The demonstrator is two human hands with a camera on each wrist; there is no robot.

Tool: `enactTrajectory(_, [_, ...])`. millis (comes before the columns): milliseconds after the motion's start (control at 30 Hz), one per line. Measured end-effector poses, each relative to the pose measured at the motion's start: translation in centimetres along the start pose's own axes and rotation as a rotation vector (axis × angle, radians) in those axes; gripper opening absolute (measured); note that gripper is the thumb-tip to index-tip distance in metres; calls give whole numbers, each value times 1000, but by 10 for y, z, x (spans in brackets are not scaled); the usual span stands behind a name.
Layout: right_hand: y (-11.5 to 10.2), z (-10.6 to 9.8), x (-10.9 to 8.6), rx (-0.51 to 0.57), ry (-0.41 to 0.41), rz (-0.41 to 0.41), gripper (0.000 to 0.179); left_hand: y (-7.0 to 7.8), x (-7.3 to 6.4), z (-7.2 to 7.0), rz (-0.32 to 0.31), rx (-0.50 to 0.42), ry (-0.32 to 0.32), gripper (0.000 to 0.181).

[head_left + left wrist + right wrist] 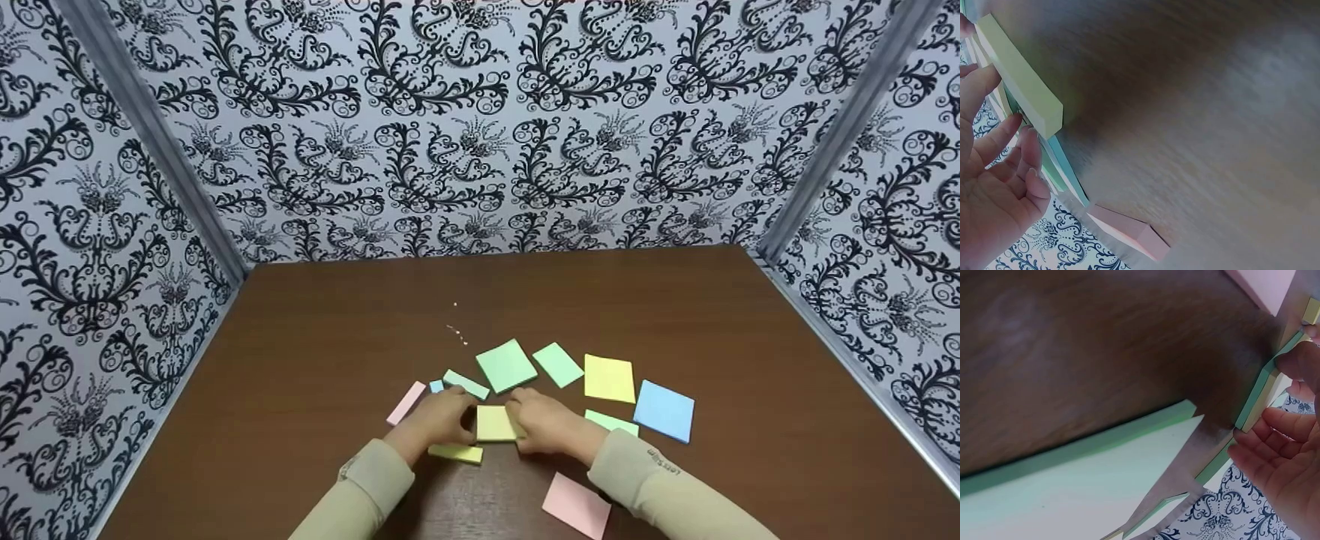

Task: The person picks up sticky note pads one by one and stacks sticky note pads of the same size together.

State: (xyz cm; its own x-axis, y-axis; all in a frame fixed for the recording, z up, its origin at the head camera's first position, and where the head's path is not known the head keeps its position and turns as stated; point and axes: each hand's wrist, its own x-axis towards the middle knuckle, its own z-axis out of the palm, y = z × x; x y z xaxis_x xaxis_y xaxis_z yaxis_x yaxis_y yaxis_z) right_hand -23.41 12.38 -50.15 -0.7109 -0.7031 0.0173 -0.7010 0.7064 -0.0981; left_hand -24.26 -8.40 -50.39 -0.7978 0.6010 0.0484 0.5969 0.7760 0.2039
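A pale yellow sticky note pad (493, 424) lies between my two hands at the middle of the table. In the right wrist view a green layer (1253, 400) shows against its yellow one. My right hand (544, 421) grips the right side between thumb and fingertips. On the left side, my left hand (442, 416) pinches it with thumb and fingers, partly hidden by a narrow yellow pad (1022, 76) in the left wrist view. Beside the left hand are a narrow green pad (466, 384), a bit of blue pad (436, 386) and a narrow pink pad (406, 403).
Beyond the hands lie a green square pad (506, 366) and a smaller green pad (559, 364). To the right are yellow (609, 378) and blue (664, 410) square pads. Another green pad (615, 423) sits by the right wrist, a pink pad (576, 505) nearer me.
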Motion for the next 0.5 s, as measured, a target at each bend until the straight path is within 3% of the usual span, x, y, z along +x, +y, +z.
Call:
enactTrajectory(333, [-2,-1,3,-1,-19,-2,41,4,3,-4,-44,-26,-84,36])
enactTrajectory(500, [-1,-2,5,33,-29,30,41,5,6,-8,-81,-86,-136,44])
